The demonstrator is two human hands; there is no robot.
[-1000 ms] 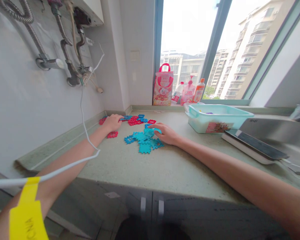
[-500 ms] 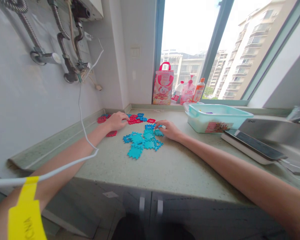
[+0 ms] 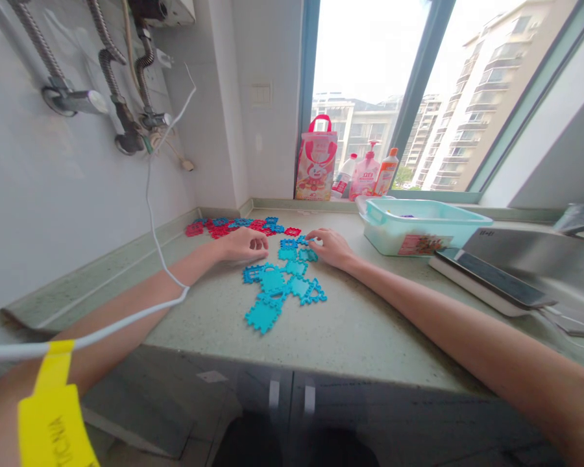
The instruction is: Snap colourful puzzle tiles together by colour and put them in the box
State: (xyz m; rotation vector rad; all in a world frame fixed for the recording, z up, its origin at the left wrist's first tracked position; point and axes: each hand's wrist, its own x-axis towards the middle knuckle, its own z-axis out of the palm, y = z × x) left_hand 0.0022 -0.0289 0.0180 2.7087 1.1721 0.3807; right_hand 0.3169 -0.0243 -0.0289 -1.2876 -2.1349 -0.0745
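Note:
Turquoise interlocking tiles with toothed edges [image 3: 272, 279] lie in a loose group on the worktop. My right hand [image 3: 333, 248] is at the far right of that group, its thumb and fingers pinched at a small blue interlocking tile [image 3: 302, 240]. My left hand [image 3: 246, 245] is to the left of the group, fingers curled inward; whatever they may hold is hidden. Behind the left hand spread several red interlocking tiles [image 3: 219, 231] mixed with blue ones [image 3: 273, 225]. A single red tile [image 3: 292, 231] lies between the hands, further back.
A pale green plastic tub [image 3: 418, 227] stands at the right, beside a dark-screened device [image 3: 496, 279] at the sink [image 3: 540, 256]. A white cable [image 3: 165, 308] crosses over my left forearm. Bottles [image 3: 367, 175] and a pink bag [image 3: 316, 165] stand at the window.
My left hand has come right and nearer from the red tiles, its fingers now curled. The near turquoise tiles have shifted towards me and spread. My right hand remains near the blue tiles.

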